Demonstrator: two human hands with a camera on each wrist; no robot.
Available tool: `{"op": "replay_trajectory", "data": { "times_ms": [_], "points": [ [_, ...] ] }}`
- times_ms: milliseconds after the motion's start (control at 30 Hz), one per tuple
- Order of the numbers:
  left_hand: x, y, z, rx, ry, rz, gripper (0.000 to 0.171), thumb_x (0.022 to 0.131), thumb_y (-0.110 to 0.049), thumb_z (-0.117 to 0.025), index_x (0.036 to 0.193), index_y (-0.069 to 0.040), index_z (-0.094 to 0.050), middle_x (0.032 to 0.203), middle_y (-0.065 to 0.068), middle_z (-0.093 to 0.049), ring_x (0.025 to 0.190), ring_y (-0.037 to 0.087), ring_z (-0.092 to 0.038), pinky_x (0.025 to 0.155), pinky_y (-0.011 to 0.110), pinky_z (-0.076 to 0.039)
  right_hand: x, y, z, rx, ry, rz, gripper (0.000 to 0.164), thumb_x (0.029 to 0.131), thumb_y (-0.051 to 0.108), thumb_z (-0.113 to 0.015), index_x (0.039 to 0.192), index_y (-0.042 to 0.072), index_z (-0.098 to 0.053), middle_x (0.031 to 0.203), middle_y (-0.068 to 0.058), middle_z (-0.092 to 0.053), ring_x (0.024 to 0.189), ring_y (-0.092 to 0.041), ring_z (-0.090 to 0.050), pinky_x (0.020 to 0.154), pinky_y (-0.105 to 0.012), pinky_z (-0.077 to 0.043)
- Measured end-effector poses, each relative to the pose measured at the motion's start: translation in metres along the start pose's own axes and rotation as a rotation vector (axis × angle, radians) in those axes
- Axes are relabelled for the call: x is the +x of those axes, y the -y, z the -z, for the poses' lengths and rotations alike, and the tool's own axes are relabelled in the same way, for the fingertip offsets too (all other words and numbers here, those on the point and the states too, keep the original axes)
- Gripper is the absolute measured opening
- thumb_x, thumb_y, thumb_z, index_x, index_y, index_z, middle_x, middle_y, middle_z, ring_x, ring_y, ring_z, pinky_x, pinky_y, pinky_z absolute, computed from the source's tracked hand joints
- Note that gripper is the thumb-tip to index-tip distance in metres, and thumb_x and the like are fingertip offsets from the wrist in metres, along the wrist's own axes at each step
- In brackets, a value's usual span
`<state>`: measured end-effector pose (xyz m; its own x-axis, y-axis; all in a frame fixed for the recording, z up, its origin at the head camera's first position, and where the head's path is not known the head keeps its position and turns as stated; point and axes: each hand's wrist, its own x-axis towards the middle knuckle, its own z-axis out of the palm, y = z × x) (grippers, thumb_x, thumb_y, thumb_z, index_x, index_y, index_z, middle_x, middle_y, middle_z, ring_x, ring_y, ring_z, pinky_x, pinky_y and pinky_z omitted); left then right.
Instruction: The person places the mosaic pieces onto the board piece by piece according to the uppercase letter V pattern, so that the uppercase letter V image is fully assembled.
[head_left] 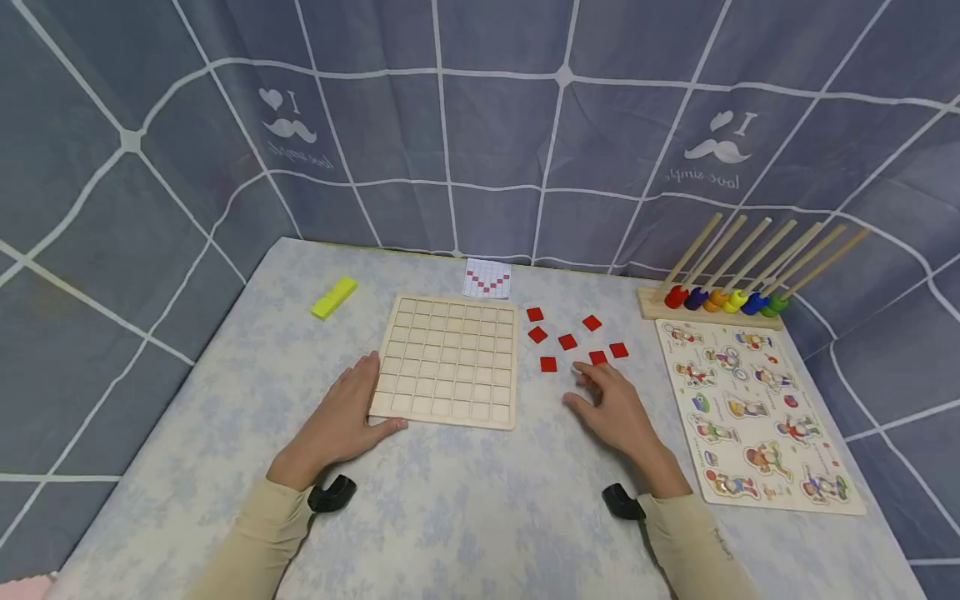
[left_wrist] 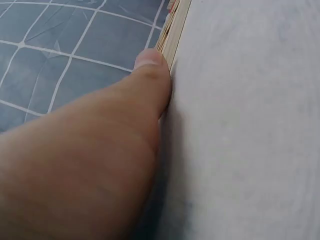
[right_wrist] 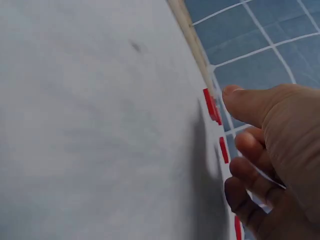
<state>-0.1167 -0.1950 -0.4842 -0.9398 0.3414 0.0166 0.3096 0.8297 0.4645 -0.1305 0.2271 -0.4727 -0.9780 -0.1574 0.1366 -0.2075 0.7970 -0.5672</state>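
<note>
1. The grid board (head_left: 445,367) lies flat about the middle of the worktop (head_left: 480,508), set toward the far edge. It is pale, plain wood, nearly square, with a smooth raised rim and shallow square cells in neat rows and columns.
2. The red tiles (head_left: 567,342) lie scattered beyond the board's right edge, between it and the worktop's right edge. At least seven show: small, thin, flat squares of one even bright red, turned at various angles.
3. The pattern card (head_left: 487,278) sits by the worktop's far edge, just past the board's far right corner. It is white with a printed grid, and red squares on it form a V.
4. The left hand (head_left: 337,421) touches the board's near left corner, fingers extended along the left edge and thumb along the near edge. Its grip is unclosed.
5. The right hand (head_left: 611,408) is at the near side of the tiles, fingers loosely bent, with a gap between thumb and fingers. Its grip is slack and parted. Whether a fingertip touches a tile I cannot tell.
6. A yellow block (head_left: 334,298) lies toward the worktop's far left corner.
7. A bead stand (head_left: 711,314) occupies the far right corner, and a picture puzzle (head_left: 757,417) lies along the right edge.
</note>
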Motion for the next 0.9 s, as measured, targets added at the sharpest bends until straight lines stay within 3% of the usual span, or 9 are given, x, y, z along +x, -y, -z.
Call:
{"op": "replay_trajectory", "data": {
  "times_ms": [133,300,700,900],
  "points": [
    [0.002,0.0,0.003,0.005,-0.03,0.01,0.109,0.092,-0.05,-0.071,0.16,0.009,-0.011,0.168,0.028,-0.017,0.156,0.045,-0.019,0.127,0.059,-0.018,0.028,0.004,-0.007,0.02,0.014,0.019,0.052,0.089,0.021,-0.08,0.136,0.004,-0.065,0.102,-0.007,-0.067,0.087,-0.02,-0.057,0.079,-0.036,-0.049],
    [0.002,0.0,0.002,0.002,-0.02,0.016,0.109,0.093,-0.053,-0.07,0.161,0.009,-0.011,0.168,0.027,-0.018,0.156,0.045,-0.019,0.126,0.059,-0.019,0.043,0.004,-0.015,0.061,0.047,0.0,0.046,0.089,0.017,-0.08,0.132,0.003,-0.068,0.1,-0.006,-0.067,0.086,-0.019,-0.056,0.078,-0.032,-0.049],
    [-0.002,-0.002,-0.001,-0.009,-0.039,0.021,0.11,0.091,-0.054,-0.072,0.162,0.005,-0.012,0.169,0.024,-0.019,0.156,0.043,-0.021,0.127,0.056,-0.019,0.041,0.0,-0.022,0.041,0.019,-0.033,0.021,0.09,0.022,-0.079,0.108,0.011,-0.075,0.088,0.001,-0.062,0.079,-0.014,-0.052,0.071,-0.027,-0.044],
    [-0.002,-0.002,-0.001,-0.012,-0.054,0.018,0.11,0.09,-0.055,-0.072,0.161,0.007,-0.014,0.167,0.026,-0.021,0.155,0.044,-0.023,0.126,0.059,-0.021,0.041,-0.001,-0.022,0.049,-0.018,0.024,0.02,0.089,0.022,-0.081,0.104,0.01,-0.075,0.085,0.001,-0.062,0.075,-0.013,-0.052,0.068,-0.025,-0.045]
  ]
}}
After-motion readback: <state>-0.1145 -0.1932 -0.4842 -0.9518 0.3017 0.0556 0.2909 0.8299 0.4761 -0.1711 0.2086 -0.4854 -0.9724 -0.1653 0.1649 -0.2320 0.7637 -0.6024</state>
